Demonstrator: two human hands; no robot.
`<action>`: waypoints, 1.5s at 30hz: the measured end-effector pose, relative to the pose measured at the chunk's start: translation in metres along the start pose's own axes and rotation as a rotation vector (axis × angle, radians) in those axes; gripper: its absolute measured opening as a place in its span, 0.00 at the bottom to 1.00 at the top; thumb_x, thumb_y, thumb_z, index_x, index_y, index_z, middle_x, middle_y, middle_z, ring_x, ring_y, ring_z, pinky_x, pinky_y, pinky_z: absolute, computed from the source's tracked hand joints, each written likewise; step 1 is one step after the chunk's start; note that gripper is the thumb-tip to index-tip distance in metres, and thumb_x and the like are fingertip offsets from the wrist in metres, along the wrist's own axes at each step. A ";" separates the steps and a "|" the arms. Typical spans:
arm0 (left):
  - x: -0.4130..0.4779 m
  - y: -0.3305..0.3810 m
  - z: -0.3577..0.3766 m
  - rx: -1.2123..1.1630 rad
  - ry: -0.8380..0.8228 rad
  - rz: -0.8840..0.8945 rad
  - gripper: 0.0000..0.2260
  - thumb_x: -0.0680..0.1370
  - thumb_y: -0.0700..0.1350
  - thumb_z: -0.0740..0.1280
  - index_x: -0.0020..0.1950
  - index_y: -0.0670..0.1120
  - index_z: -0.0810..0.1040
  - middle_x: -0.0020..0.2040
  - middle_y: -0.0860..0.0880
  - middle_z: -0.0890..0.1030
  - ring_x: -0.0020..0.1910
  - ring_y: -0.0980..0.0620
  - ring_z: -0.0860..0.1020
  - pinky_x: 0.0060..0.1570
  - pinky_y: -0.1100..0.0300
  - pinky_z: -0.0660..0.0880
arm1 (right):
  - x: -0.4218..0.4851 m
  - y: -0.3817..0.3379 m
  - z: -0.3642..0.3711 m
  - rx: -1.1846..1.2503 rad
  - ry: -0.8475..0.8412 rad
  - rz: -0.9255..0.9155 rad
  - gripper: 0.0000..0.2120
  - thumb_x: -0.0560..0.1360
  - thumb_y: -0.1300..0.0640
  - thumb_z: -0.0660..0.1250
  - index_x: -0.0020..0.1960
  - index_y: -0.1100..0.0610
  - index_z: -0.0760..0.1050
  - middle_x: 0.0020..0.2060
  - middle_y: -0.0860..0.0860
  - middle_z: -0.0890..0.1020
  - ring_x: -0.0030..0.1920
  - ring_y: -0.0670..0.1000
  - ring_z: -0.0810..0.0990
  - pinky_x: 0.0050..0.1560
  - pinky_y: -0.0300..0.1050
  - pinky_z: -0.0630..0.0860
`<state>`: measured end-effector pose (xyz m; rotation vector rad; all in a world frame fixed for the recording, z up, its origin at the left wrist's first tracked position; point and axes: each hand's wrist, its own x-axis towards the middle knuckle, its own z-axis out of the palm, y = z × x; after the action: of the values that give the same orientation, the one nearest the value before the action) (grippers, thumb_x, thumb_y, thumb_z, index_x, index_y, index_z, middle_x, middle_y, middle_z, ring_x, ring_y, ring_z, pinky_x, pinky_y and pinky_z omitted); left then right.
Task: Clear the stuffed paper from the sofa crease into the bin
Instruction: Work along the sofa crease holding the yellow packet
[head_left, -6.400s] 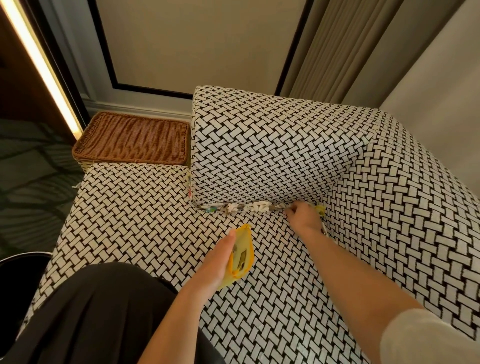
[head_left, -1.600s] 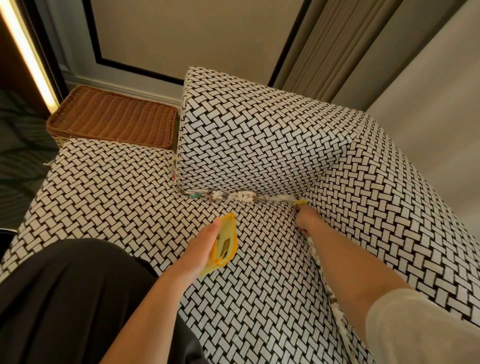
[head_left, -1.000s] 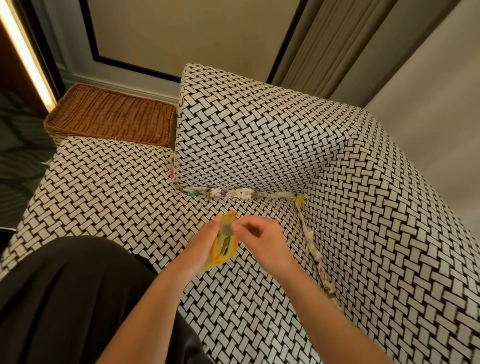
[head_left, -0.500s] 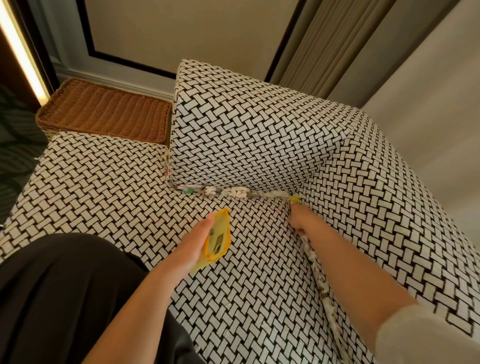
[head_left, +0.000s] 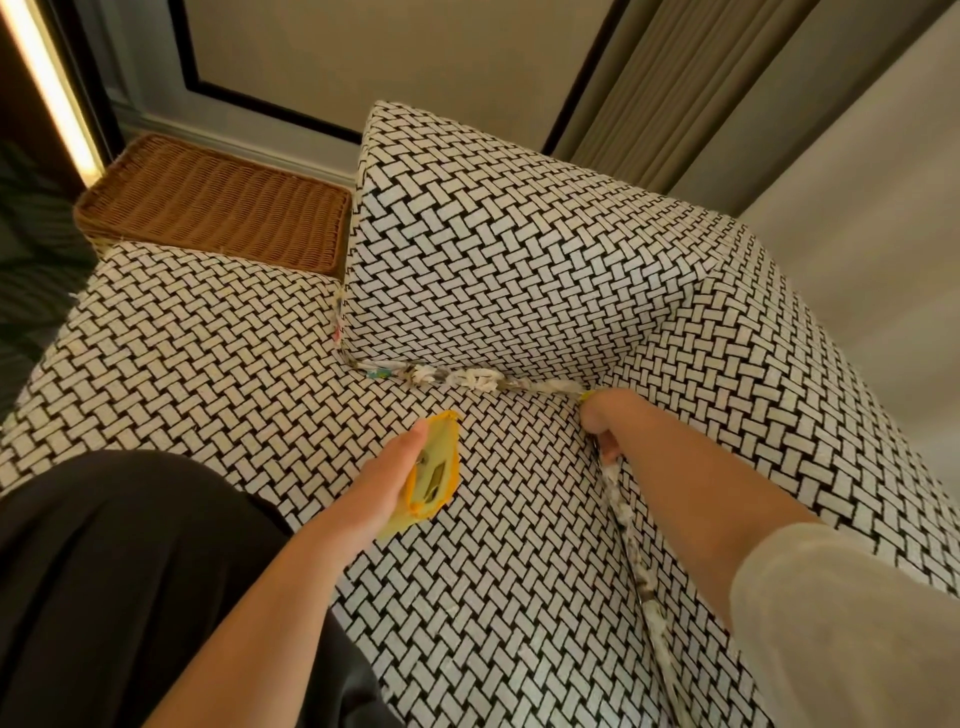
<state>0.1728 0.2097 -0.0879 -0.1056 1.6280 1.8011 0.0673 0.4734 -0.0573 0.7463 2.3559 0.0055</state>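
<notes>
Right hand (head_left: 602, 423) grip pinched on paper scraps (head_left: 480, 378) in sofa crease (head_left: 621, 499); left hand (head_left: 387, 480) clasps yellow pouch (head_left: 434, 480) — bring pouch beside grip, pull slowly

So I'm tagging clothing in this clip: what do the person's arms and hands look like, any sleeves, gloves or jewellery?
Both hands are bare: the left hand and right hand show no gloves, rings or watch. The left forearm is uncovered throughout. The right arm wears a loose, pale cream sleeve ending near the elbow.
</notes>
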 end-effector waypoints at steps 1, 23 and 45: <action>0.005 -0.004 -0.002 -0.011 -0.003 -0.008 0.21 0.70 0.66 0.49 0.51 0.53 0.69 0.54 0.43 0.77 0.53 0.45 0.77 0.48 0.58 0.73 | 0.001 0.002 0.001 0.020 -0.012 -0.006 0.22 0.80 0.62 0.53 0.73 0.64 0.56 0.64 0.59 0.72 0.56 0.53 0.73 0.66 0.48 0.69; 0.010 -0.006 -0.002 -0.041 -0.008 -0.012 0.29 0.74 0.66 0.50 0.60 0.45 0.70 0.56 0.38 0.77 0.57 0.40 0.76 0.51 0.57 0.75 | 0.002 0.019 0.021 0.287 -0.117 -0.062 0.14 0.80 0.58 0.56 0.63 0.64 0.65 0.50 0.59 0.76 0.35 0.50 0.79 0.29 0.39 0.79; 0.003 -0.001 -0.002 0.005 0.059 0.040 0.44 0.61 0.75 0.54 0.64 0.44 0.69 0.60 0.40 0.76 0.59 0.41 0.75 0.62 0.45 0.71 | -0.003 0.030 0.092 0.208 0.365 -0.036 0.13 0.79 0.61 0.52 0.57 0.63 0.73 0.54 0.59 0.76 0.48 0.55 0.72 0.44 0.44 0.72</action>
<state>0.1704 0.2096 -0.0904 -0.1257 1.6872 1.8393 0.1388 0.4803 -0.1216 0.8616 2.7477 -0.1304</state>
